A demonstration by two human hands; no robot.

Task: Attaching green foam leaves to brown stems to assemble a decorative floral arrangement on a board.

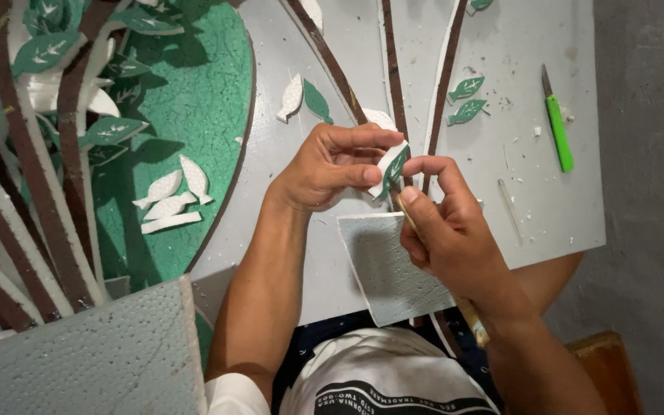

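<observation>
Foam leaf (390,167), green and white: pinched in left hand (330,167) fingers above grey foam board (547,192). Right hand (446,230): closed on thin wooden stick (470,311), touching leaf. Foam square (384,269) beneath. Nearby: 2 green leaves (466,100), green-handled knife (556,127), brown strips (392,77).

1. No packages, boxes or wrappers lie on the foam work board or the floor around it.
2. No stuck-on labels, tags or signs show anywhere in view.
3. No screens or displays are here.
4. The nearest thing is a black band of white lettering printed on the person's white shirt (382,384), curving across the bottom edge.
</observation>
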